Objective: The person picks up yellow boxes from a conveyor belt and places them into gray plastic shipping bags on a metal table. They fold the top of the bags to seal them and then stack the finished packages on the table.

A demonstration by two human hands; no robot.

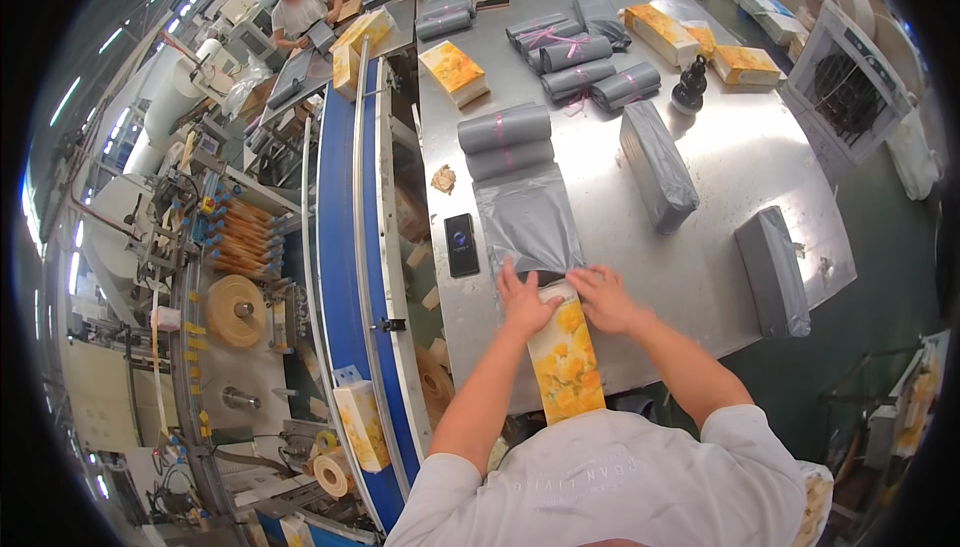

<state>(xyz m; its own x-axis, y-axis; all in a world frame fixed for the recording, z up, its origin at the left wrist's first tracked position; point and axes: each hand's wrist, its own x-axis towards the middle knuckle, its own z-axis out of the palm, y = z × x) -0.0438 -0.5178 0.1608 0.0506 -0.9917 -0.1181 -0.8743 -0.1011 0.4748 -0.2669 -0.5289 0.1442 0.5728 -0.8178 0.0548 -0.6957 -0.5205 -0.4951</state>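
On the metal table in front of me lies a grey plastic bag (530, 217), flat, its mouth toward me and slightly parted. My left hand (525, 302) grips the left side of that mouth, the thumb resting by the pack. At the mouth's right side, my right hand (603, 299) has its fingers on the bag's edge. Between my hands a long white and yellow flowered pack (566, 362) reaches from near my body to the bag's opening. How far its far end is inside, I cannot tell. Rolled grey bags (505, 132) lie at the bag's far end.
Left of the bag are a phone (461, 246) and a crumpled brown scrap (443, 180). Wrapped grey packs (658, 167) stand to the right, near a black bottle (689, 87). Tied bag rolls and flowered packs lie farther back. A blue conveyor (345, 247) runs along the left; two people work beyond.
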